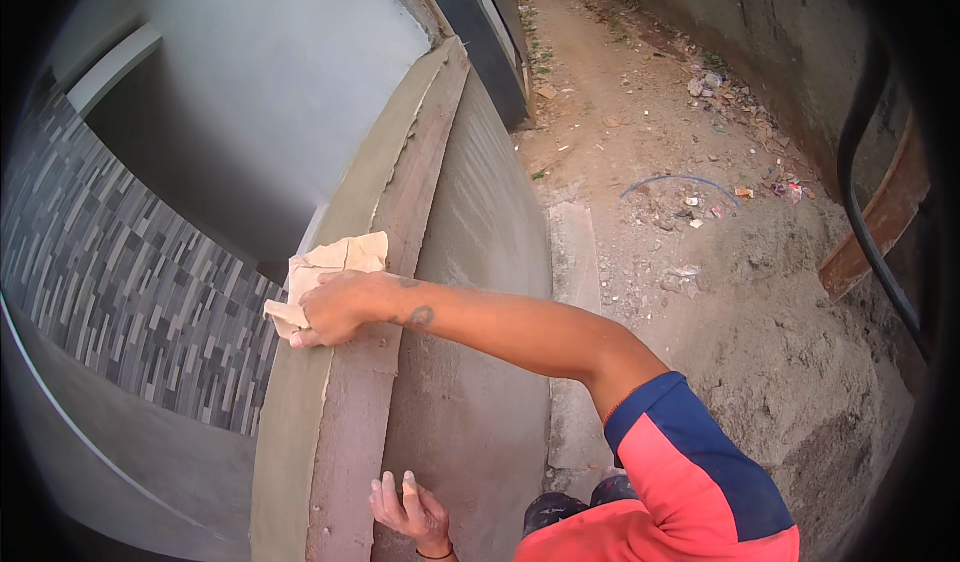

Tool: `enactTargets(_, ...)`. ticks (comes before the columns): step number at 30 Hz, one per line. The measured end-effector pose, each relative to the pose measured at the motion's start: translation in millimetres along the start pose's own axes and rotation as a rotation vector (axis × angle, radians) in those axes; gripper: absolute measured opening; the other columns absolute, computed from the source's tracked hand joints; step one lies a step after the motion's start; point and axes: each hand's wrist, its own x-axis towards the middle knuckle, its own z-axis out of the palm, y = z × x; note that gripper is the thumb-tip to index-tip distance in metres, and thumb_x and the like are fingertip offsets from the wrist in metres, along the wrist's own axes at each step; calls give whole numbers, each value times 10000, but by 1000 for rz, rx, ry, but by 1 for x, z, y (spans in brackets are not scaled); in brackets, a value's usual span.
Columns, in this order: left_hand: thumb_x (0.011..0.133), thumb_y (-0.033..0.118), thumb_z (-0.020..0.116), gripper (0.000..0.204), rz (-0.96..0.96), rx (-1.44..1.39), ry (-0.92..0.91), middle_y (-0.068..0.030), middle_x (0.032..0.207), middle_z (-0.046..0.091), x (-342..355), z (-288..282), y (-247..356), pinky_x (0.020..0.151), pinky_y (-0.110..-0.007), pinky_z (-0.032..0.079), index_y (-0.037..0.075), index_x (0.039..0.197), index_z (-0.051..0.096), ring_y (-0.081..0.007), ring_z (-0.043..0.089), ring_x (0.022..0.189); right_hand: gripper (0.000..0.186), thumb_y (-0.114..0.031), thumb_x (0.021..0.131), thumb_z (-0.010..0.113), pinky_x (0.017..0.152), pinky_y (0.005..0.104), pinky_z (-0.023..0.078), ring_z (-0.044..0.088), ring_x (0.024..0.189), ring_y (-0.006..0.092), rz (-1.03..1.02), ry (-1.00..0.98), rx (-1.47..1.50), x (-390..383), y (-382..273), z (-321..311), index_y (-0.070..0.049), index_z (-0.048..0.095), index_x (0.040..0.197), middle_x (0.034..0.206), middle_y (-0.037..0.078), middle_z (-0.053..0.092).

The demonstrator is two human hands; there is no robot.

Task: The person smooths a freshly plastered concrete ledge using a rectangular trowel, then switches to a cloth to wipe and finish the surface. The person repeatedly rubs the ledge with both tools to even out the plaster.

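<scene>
Outdoors, a freshly plastered grey wall edge (pixel 340 262) is seen from above, with sandy rubble ground (pixel 700 262) to its right. A crumpled tan paper pad (pixel 330 267) is pressed against the wall edge under the right hand (pixel 335 310), clenched on its lower part. The paper is judged light, soft and easily torn, best gripped bunched. Lower on the wall, the left hand (pixel 408 510) rests spread flat, holding nothing.

Beige paper (pixel 330 267), grey mosaic tiles (pixel 120 282), pink-and-navy sleeve (pixel 690 462).

Blue hose (pixel 680 179) on littered dirt ground (pixel 760 292)
</scene>
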Motion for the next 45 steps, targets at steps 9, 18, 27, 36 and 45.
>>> enactTargets(9, 968, 440, 699, 476, -278, 515, -506, -188, 1462, 559, 33, 9, 13, 1050, -551, 472, 210, 1382, 665, -409, 623, 1210, 843, -671, 1061, 282, 1268, 528, 250, 181, 1578, 423, -194, -3, -153, 11, 133, -88, 24, 604, 1415, 1701, 141, 282)
enactTargets(18, 989, 467, 658, 574, -648, 537, -226, -220, 1505, 495, 109, 125, 74, 1061, -575, 456, 137, 1450, 567, -430, 590, 1242, 916, -700, 1055, 269, 1287, 467, 236, 188, 1583, 397, -148, -61, -316, 50, 303, -198, 96, 687, 1230, 1686, 210, 274)
enactTargets(27, 993, 491, 630, 635, -768, 746, 160, -215, 1550, 434, 161, 196, 117, 1083, -607, 420, 118, 1490, 501, -430, 543, 1296, 895, -669, 1062, 282, 1172, 483, 380, 568, 1302, 419, 105, 180, -147, 96, 516, -342, 112, 658, 1284, 1501, 267, 517)
enactTargets(36, 1017, 425, 632, 604, -852, 1086, 265, -279, 1483, 502, 302, 252, 232, 1033, -583, 489, 22, 1453, 521, -469, 602, 1230, 822, -608, 1086, 278, 1213, 429, 370, 496, 1413, 387, -156, 11, -223, 83, 565, -375, 95, 542, 1419, 1457, 288, 557)
enactTargets(45, 1021, 389, 634, 604, -695, 918, 137, -298, 1526, 450, 443, 342, 302, 1068, -598, 478, -7, 1453, 491, -485, 524, 1330, 806, -616, 1081, 290, 1209, 482, 361, 407, 1468, 394, -565, -109, -230, 44, 582, -386, 67, 651, 1310, 1596, 256, 410)
